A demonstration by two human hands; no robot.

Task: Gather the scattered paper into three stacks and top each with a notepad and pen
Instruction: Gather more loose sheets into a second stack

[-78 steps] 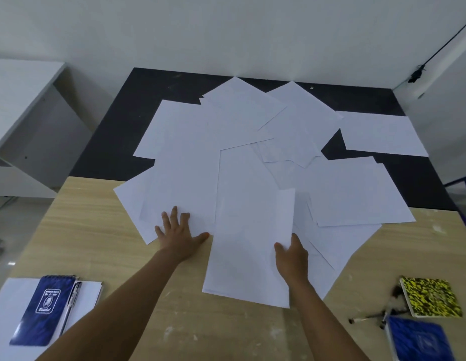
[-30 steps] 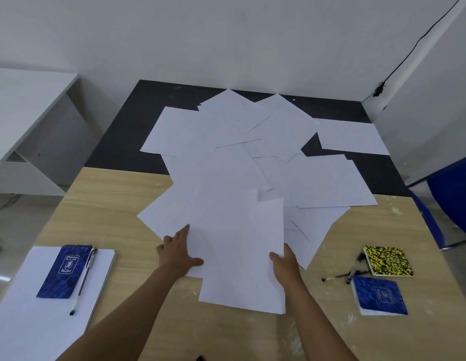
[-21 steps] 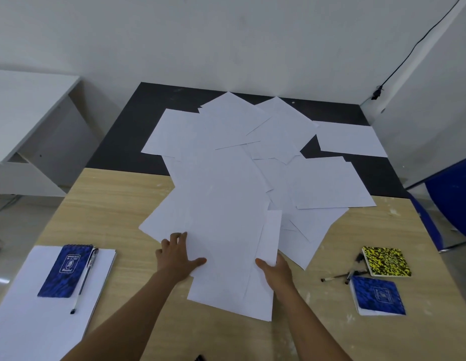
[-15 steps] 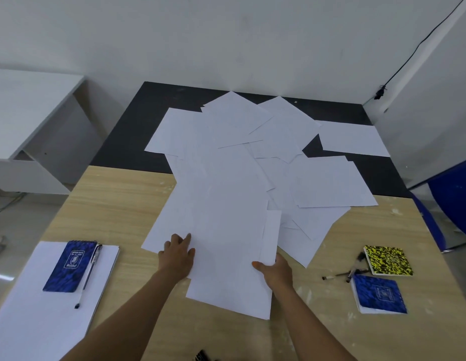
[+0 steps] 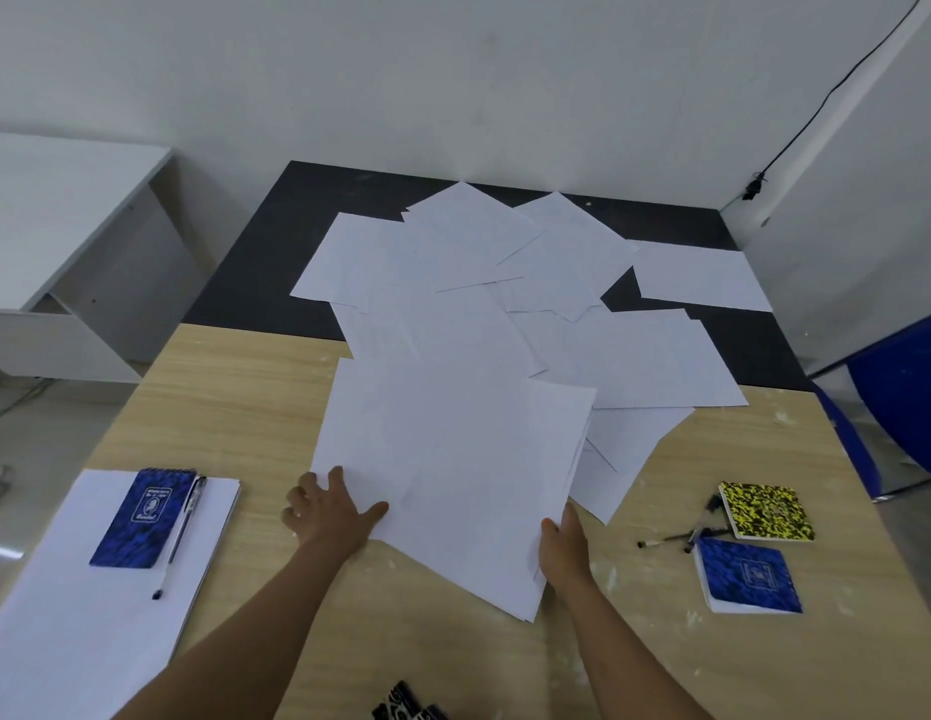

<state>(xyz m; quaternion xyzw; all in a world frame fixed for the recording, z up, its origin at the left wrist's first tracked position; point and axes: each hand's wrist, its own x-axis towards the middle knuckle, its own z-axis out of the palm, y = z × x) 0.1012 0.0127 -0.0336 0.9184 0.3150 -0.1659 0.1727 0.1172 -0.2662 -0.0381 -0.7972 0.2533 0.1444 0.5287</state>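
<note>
Plain white-walled room corner.
A black cable (image 5: 837, 90) runs down the white wall (image 5: 401, 70); a white desk (image 5: 42, 210) stands left, something blue (image 5: 905, 397) right.

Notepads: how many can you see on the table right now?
3. A blue notepad lies on the finished paper stack at left; a yellow-black notepad and another blue notepad lie on the bare wood at right. More could be hidden under the loose sheets.

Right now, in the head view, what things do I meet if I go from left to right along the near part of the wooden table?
finished paper stack → blue spiral notepad → pen → left hand → gathered sheets → right hand → loose pens → blue notepad
</note>
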